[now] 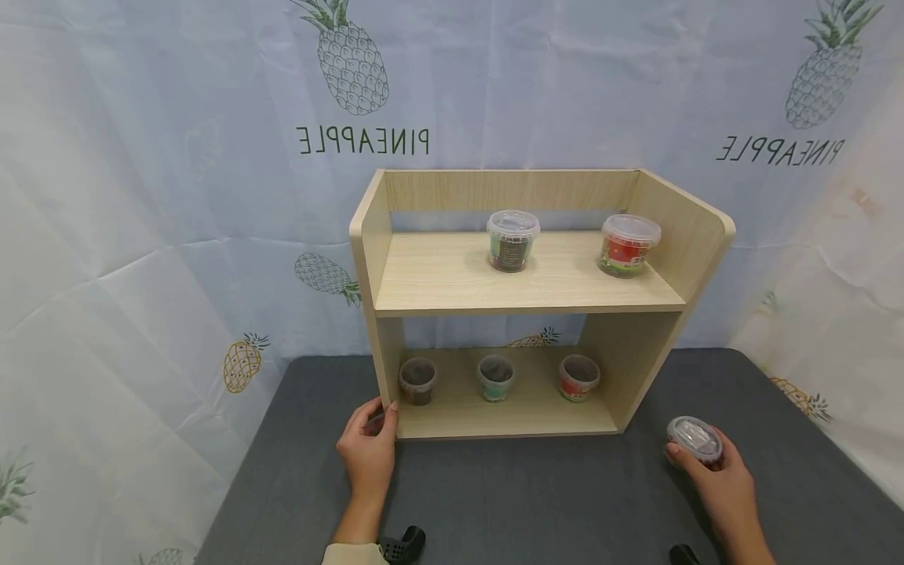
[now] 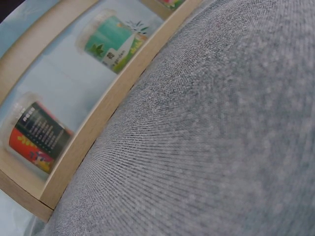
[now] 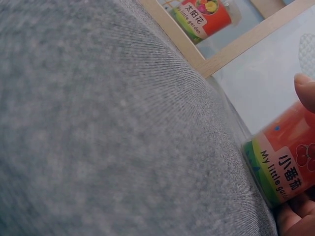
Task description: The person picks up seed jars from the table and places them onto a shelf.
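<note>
A pale wooden two-tier shelf (image 1: 523, 308) stands on the dark grey table. At its lower left corner is my left hand (image 1: 367, 451), thumb at the front edge of the side panel and fingers along the outside, gripping it. To the right of the shelf, my right hand (image 1: 723, 479) holds a clear-lidded plastic cup (image 1: 695, 438) between thumb and fingers. In the right wrist view this cup (image 3: 280, 162) has a red and green label with tomatoes, and its base is at the table surface. The left hand is out of sight in the left wrist view.
On the upper board stand a dark-labelled cup (image 1: 512, 242) and a red-labelled cup (image 1: 627, 246). Below are a dark-labelled cup (image 1: 418, 382), a green cup (image 1: 496, 378) and a red cup (image 1: 579, 378). Behind hangs a pineapple-print curtain (image 1: 176, 157). Grey cloth covers the table (image 1: 523, 494).
</note>
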Motion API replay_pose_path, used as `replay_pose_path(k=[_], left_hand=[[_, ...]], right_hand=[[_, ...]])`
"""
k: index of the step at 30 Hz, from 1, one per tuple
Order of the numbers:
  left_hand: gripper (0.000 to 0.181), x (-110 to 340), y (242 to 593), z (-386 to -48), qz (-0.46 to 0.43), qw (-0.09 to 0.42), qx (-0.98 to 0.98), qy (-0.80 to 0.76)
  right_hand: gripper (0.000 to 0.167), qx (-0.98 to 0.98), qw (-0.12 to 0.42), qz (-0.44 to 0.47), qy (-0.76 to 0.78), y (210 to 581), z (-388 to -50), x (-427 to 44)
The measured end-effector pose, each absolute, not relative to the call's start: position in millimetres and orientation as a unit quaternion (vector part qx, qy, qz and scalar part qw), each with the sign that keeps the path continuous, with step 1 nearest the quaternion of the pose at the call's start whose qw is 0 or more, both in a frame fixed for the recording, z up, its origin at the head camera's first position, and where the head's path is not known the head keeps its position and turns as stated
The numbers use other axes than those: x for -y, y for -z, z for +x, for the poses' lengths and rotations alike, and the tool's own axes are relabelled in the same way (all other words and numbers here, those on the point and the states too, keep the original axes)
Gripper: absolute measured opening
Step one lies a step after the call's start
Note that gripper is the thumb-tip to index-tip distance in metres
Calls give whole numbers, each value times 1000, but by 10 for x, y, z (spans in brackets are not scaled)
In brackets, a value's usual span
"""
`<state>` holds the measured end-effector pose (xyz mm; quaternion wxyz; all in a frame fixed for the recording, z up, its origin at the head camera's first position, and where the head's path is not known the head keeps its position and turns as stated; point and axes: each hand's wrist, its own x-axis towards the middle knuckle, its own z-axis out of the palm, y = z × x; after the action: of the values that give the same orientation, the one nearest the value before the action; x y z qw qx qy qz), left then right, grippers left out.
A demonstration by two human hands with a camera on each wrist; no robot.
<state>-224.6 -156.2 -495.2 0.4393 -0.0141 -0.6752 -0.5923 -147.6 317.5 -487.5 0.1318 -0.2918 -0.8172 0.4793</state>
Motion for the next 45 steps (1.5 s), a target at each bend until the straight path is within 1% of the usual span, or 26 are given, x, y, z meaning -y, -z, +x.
replay_pose_path(k=[9,16,21,25,28,31,33,34,37,40,41,45], left_hand=[[20,1575,4934,-2236,-14,440,673,594],[18,1523,4695,-2093,-12,450,685,572],[16,1481,4642,-2045,-20,450,681,578],[16,1457,4655,-2042,-20,452,676,582],[16,1457,4638,-2033,-20,452,675,583],[16,1468,4620,-2032,-22,450,675,585],[16,1475,4615,-2038,-24,449,675,585],[16,1478,4615,-2042,-24,448,675,585],[16,1485,4612,-2045,-23,447,677,585],[16,1489,4618,-2045,-20,446,677,585],[17,1489,4619,-2044,-20,446,678,584],[16,1491,4626,-2049,-19,446,679,583]], right_hand=[[100,818,135,-288,-479,4878,-1493,-3160],[101,809,140,-300,-486,4885,-1479,-3162],[89,790,199,-329,-478,4793,-1428,-3179],[71,759,279,-312,-499,4545,-1392,-3118],[60,713,364,-262,-539,4254,-1386,-3011],[55,666,445,-189,-568,3887,-1375,-2871],[54,653,481,-134,-570,3626,-1361,-2764],[55,643,488,-108,-580,3494,-1355,-2699],[57,610,493,-4,-620,3149,-1376,-2511],[58,573,470,105,-663,2890,-1463,-2310],[58,575,461,132,-663,2819,-1497,-2237],[56,621,428,194,-627,2561,-1645,-1896]])
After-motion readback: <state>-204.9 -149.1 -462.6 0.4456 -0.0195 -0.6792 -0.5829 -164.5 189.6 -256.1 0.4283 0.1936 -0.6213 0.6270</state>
